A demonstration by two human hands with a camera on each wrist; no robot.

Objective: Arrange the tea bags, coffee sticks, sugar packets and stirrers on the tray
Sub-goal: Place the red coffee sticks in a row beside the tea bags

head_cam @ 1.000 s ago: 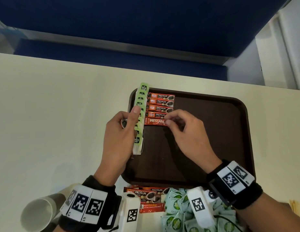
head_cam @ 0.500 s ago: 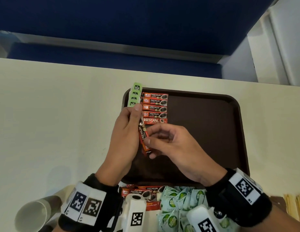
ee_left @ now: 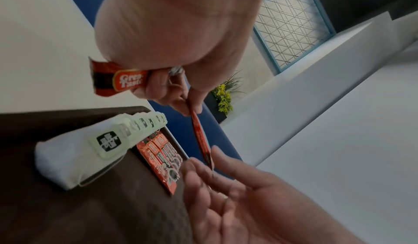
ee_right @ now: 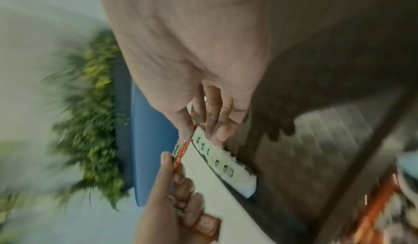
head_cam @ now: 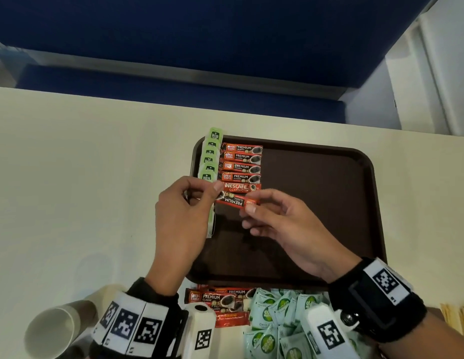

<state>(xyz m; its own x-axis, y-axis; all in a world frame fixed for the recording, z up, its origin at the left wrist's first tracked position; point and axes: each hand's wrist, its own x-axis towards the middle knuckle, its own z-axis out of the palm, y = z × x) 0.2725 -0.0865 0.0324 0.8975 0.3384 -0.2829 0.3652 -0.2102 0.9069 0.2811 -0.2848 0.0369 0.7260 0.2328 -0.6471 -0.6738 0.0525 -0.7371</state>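
Note:
A brown tray [head_cam: 329,203] lies on the cream table. Green tea bags [head_cam: 211,156] stand in a row along its left edge. Beside them several red coffee sticks [head_cam: 241,164] lie stacked in a column. Just below the lowest one, a further coffee stick [head_cam: 234,200] is held level between both hands. My left hand [head_cam: 215,189] pinches its left end and my right hand [head_cam: 253,203] pinches its right end. In the left wrist view the left hand also grips a spare coffee stick [ee_left: 122,80] in its palm, and the pinched stick [ee_left: 201,140] hangs above the tray.
Near the table's front edge lie loose coffee sticks [head_cam: 218,299], a heap of green and white sugar packets [head_cam: 277,320], paper cups [head_cam: 52,332] on the left and wooden stirrers [head_cam: 456,317] on the right. The tray's right half is bare.
My right hand left the row, took hold of a stick in my left hand, and together they turned it from upright to level just under the column.

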